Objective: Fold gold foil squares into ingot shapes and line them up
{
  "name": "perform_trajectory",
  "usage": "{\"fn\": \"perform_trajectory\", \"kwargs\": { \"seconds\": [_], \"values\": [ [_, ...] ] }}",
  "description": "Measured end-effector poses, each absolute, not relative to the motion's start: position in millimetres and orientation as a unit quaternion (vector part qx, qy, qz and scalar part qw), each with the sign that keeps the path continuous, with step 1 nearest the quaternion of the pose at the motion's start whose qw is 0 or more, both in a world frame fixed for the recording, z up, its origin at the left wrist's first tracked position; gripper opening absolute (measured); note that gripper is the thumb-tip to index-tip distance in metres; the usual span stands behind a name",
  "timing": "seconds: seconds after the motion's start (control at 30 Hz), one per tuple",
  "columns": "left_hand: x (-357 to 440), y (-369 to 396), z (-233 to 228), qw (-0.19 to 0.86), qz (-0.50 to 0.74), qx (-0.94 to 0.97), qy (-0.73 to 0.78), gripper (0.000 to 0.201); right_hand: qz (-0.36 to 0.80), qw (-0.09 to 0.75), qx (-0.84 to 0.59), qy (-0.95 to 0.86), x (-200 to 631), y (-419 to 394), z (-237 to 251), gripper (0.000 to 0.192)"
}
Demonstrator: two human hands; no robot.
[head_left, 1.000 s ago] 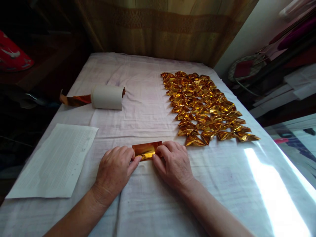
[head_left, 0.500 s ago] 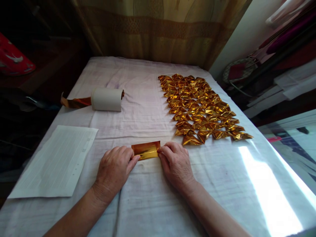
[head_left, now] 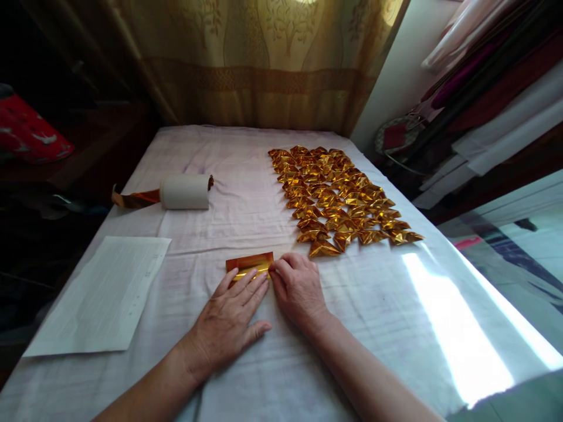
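Note:
A folded strip of gold foil paper (head_left: pixel 247 262) lies on the white cloth near the front middle. My left hand (head_left: pixel 229 319) lies flat with its fingers stretched over the strip's lower edge, pressing it down. My right hand (head_left: pixel 297 287) pinches the strip's right end with fingertips. Just beyond my right hand, several folded gold foil pieces (head_left: pixel 338 199) lie in neat rows.
A white roll (head_left: pixel 185 191) with a gold foil tail (head_left: pixel 134 199) lies at the left back of the cloth-covered table (head_left: pixel 246 152). A printed white sheet (head_left: pixel 101 293) rests at the front left. A curtain hangs behind; shelves with fabrics stand to the right.
My left hand has opened flat and slid over the gold strip, where before it pinched the left end. The view has tilted upward a little.

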State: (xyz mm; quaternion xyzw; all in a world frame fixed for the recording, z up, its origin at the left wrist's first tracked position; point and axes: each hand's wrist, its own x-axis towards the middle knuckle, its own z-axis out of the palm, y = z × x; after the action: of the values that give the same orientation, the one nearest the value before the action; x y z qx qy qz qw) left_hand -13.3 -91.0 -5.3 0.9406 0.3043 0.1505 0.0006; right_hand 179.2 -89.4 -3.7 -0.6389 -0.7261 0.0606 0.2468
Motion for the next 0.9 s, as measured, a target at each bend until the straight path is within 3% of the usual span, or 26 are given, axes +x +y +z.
{"fn": "perform_trajectory", "kwargs": {
  "seconds": [0.6,0.9],
  "values": [
    [-79,-96,3,-0.035,0.091,0.940,0.328,0.056,0.048,0.242,-0.638,-0.730,181,-89,-6,0.008],
    [-50,-74,14,0.028,0.180,0.881,0.436,0.028,0.053,0.254,-0.628,-0.733,183,-89,-8,0.014]
  ]
}}
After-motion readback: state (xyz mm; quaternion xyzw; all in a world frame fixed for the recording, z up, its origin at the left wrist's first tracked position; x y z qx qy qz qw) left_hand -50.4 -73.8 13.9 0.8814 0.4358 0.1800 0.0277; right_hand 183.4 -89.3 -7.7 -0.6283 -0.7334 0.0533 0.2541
